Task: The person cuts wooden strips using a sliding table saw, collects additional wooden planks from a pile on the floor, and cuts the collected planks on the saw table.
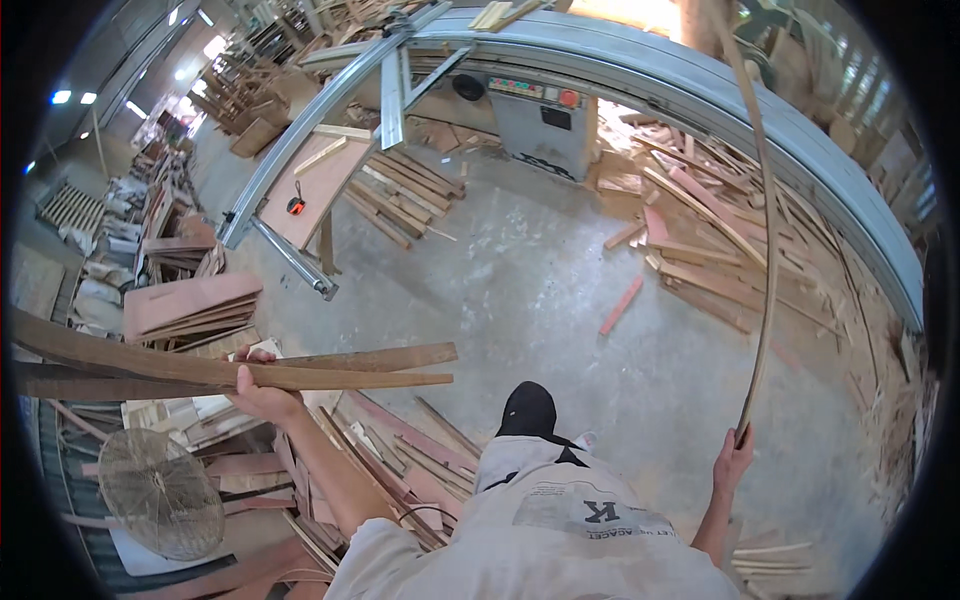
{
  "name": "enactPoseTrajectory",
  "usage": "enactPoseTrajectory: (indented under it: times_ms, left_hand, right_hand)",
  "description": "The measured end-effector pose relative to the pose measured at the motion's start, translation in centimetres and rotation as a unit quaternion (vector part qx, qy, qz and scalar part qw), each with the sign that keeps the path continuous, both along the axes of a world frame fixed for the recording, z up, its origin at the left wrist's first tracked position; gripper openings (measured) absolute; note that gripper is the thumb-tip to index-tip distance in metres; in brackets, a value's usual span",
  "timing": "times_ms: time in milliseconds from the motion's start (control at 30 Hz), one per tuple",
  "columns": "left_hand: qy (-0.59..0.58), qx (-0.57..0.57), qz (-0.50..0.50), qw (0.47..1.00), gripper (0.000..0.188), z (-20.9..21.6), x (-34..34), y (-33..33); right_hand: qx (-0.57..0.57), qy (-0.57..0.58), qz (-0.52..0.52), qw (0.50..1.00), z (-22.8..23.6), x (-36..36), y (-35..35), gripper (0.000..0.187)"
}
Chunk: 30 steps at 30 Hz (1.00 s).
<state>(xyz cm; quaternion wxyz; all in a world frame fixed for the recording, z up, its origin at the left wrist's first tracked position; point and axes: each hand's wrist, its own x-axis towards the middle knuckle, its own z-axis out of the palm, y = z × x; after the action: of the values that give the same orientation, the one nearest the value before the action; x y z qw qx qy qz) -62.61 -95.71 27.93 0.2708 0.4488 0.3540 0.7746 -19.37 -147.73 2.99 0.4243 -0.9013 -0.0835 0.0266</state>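
Note:
My left hand (262,387) is wrapped round a few long brown wooden boards (350,377), held out level at the left with their ends fanned apart. Off to the right, my right hand (733,460) grips the lower end of a long thin wooden strip (770,250). That strip stands up and reaches past the top edge, in front of the long metal rail of the saw table (840,180). Both arms are spread wide, and a shoe (528,408) shows below me on the concrete floor.
A control panel (540,110) with buttons sits under the saw table. An orange tape measure (296,203) lies on a board inside the metal side frame (300,130). Scrap wood (700,250) is heaped at right, offcuts (440,450) at lower left, near a round fan (160,493).

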Motion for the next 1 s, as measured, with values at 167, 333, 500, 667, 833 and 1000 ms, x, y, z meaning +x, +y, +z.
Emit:
enactPoseTrajectory:
  times_ms: [167,333,500,667,833,1000]
  left_hand:
    - [-0.042,-0.029,0.045,0.998,0.048,0.7,2.4,7.5]
    - [-0.099,-0.011,0.068,0.993,0.048,-0.9,7.7,20.1]
    - [-0.129,-0.011,0.088,0.988,0.045,-1.9,12.9,31.8]
    - [-0.204,-0.011,0.053,0.978,0.038,-3.4,18.7,42.2]
    - [-0.191,-0.025,0.081,0.978,0.038,-6.1,23.1,50.0]
    - [-0.185,-0.057,0.12,0.974,0.034,-6.8,26.1,55.9]
  right_hand:
    - [-0.066,-0.059,0.077,0.993,-1.0,10.1,9.3,0.042]
    - [-0.092,-0.126,0.166,0.974,2.9,18.0,24.1,0.044]
    - [-0.149,-0.187,0.225,0.945,5.1,25.9,37.4,0.045]
    - [-0.1,-0.243,0.401,0.878,10.3,34.0,56.9,0.048]
    - [-0.037,-0.31,0.509,0.802,12.5,44.5,77.7,0.049]
    - [-0.043,-0.289,0.616,0.732,15.2,53.5,96.9,0.048]
